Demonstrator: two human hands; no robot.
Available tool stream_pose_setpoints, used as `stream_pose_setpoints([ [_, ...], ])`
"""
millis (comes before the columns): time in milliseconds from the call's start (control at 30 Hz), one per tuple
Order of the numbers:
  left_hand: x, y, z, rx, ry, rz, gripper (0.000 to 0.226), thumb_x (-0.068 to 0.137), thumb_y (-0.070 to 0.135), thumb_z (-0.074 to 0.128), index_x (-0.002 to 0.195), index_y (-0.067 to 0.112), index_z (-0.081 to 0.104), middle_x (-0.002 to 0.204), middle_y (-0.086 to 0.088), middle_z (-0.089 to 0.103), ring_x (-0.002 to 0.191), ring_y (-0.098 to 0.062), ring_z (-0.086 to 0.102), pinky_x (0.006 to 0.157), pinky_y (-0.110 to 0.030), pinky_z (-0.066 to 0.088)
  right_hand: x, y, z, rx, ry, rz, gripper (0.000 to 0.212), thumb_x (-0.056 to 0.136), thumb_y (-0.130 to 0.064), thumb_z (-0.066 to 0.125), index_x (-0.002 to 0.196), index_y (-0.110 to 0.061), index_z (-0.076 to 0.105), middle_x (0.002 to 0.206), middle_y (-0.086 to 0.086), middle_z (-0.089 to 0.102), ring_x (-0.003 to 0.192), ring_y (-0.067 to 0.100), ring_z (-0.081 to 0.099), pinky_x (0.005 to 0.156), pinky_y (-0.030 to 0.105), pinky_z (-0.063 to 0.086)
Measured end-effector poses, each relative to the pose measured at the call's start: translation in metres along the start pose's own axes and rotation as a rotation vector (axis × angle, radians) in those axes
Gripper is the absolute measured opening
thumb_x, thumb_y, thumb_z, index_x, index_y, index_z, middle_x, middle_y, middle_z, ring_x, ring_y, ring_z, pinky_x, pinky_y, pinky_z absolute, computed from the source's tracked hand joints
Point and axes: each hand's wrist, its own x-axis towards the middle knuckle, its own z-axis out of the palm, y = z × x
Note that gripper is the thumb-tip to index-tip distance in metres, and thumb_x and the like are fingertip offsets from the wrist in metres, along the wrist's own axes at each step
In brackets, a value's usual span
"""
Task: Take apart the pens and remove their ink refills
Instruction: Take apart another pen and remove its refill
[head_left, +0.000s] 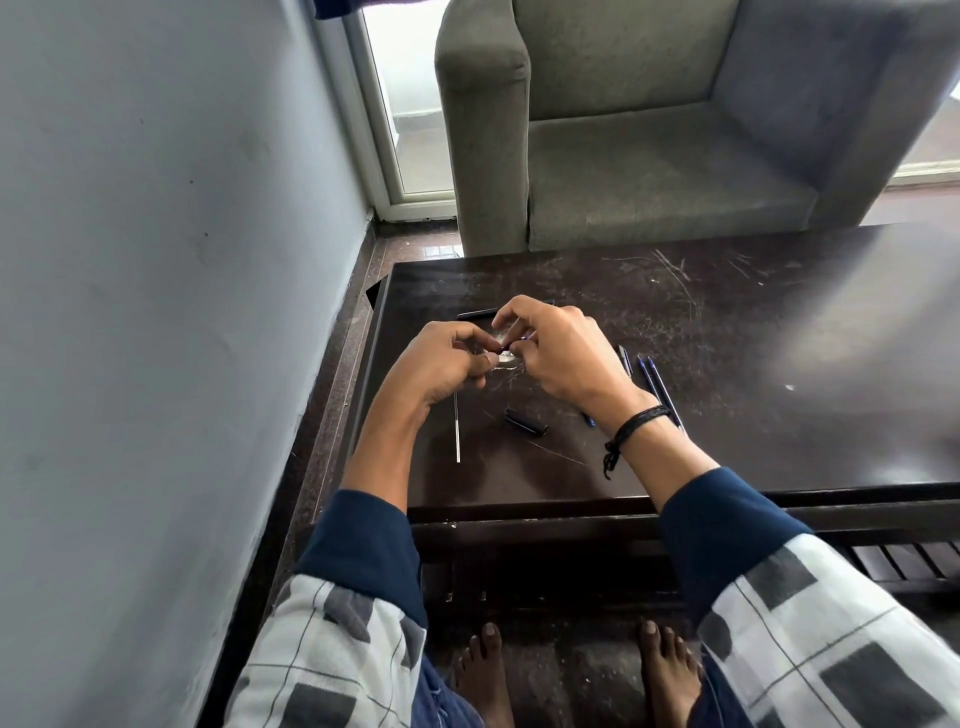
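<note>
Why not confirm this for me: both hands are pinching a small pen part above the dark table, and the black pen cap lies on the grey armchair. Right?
Not quite. The head view shows the black pen cap lying on the dark table, below the hands, not on the grey armchair. The left hand and right hand do pinch a small pen part above the table.
</note>
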Motion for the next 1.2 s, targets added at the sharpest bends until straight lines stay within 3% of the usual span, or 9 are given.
stream_pose_setpoints([
  [267, 0.002, 0.0, 0.002, 0.056, 0.019, -0.022, 0.014, 0.094, 0.003, 0.066, 0.106, 0.004, 0.073, 0.073, -0.006, 0.06, 0.065, -0.011, 0.056, 0.048, -0.004, 0.042, -0.001, 0.001, 0.002, -0.003, -0.018, -0.008, 0.027, 0.091, -0.014, 0.064, 0.108, -0.034, 0.064, 0.097, -0.014, 0.074, 0.09, 0.018, 0.068, 0.081, 0.036, 0.054],
  [400, 0.006, -0.005, -0.001, 0.048, 0.073, -0.069, 0.01, 0.095, 0.005, 0.066, 0.1, 0.008, 0.074, 0.068, -0.002, 0.061, 0.06, -0.01, 0.056, 0.057, -0.015, 0.046, 0.001, 0.003, -0.007, -0.009, 0.025, -0.014, 0.021, 0.09, -0.019, 0.071, 0.106, -0.032, 0.067, 0.103, -0.017, 0.068, 0.084, 0.007, 0.059, 0.079, 0.03, 0.048],
  [500, 0.009, -0.01, -0.002, 0.073, 0.114, -0.078, 0.01, 0.094, 0.009, 0.067, 0.095, 0.015, 0.075, 0.065, 0.004, 0.063, 0.045, 0.002, 0.053, 0.05, -0.01, 0.041, 0.003, 0.012, -0.019, -0.053, 0.096, 0.075, 0.016, 0.084, -0.016, 0.072, 0.093, -0.028, 0.069, 0.1, -0.011, 0.067, 0.089, 0.015, 0.062, 0.079, 0.032, 0.048],
  [600, 0.009, -0.01, -0.002, 0.076, 0.106, -0.075, 0.01, 0.095, 0.009, 0.067, 0.096, 0.015, 0.075, 0.066, 0.004, 0.062, 0.039, 0.005, 0.05, 0.047, -0.008, 0.039, 0.003, 0.027, -0.028, -0.15, 0.019, 0.258, 0.013, 0.08, -0.013, 0.072, 0.08, -0.026, 0.07, 0.085, -0.007, 0.069, 0.086, 0.023, 0.067, 0.072, 0.029, 0.046],
  [700, 0.01, -0.009, 0.0, 0.082, 0.08, -0.072, 0.009, 0.095, 0.01, 0.067, 0.097, 0.014, 0.075, 0.066, 0.005, 0.063, 0.042, 0.005, 0.051, 0.055, -0.015, 0.042, -0.001, 0.039, -0.03, -0.243, -0.107, 0.352, 0.012, 0.079, -0.011, 0.075, 0.076, -0.021, 0.071, 0.069, -0.006, 0.066, 0.084, 0.027, 0.069, 0.07, 0.03, 0.048],
  [800, 0.01, -0.01, 0.001, 0.084, 0.068, -0.078, 0.009, 0.094, 0.012, 0.068, 0.098, 0.015, 0.075, 0.067, 0.006, 0.063, 0.045, 0.003, 0.052, 0.057, -0.019, 0.04, -0.003, 0.042, -0.027, -0.305, -0.194, 0.386, 0.012, 0.076, -0.017, 0.083, 0.078, -0.018, 0.071, 0.081, 0.006, 0.071, 0.085, 0.032, 0.068, 0.073, 0.035, 0.053],
  [933, 0.011, -0.01, 0.001, 0.075, 0.066, -0.079, 0.009, 0.094, 0.01, 0.068, 0.097, 0.015, 0.075, 0.068, 0.005, 0.062, 0.054, -0.003, 0.055, 0.058, -0.018, 0.041, -0.003, 0.038, -0.022, -0.321, -0.268, 0.401, 0.022, 0.073, -0.021, 0.088, 0.076, -0.017, 0.067, 0.083, 0.008, 0.071, 0.084, 0.032, 0.067, 0.078, 0.037, 0.056],
  [1033, 0.011, -0.011, 0.002, 0.092, 0.061, -0.08, 0.009, 0.095, 0.011, 0.068, 0.097, 0.015, 0.075, 0.066, 0.006, 0.062, 0.047, 0.002, 0.052, 0.056, -0.017, 0.039, -0.004, 0.035, -0.015, -0.356, -0.298, 0.389, 0.018, 0.073, -0.013, 0.083, 0.081, -0.016, 0.066, 0.08, 0.007, 0.072, 0.083, 0.03, 0.07, 0.082, 0.041, 0.059],
  [1200, 0.011, -0.011, 0.002, 0.094, 0.055, -0.078, 0.009, 0.095, 0.012, 0.068, 0.098, 0.016, 0.075, 0.066, 0.005, 0.063, 0.049, 0.001, 0.052, 0.058, -0.02, 0.041, -0.005, 0.033, -0.016, -0.328, -0.305, 0.425, 0.02, 0.072, -0.002, 0.07, 0.088, -0.013, 0.066, 0.076, 0.008, 0.073, 0.065, 0.024, 0.072, 0.075, 0.038, 0.062],
])
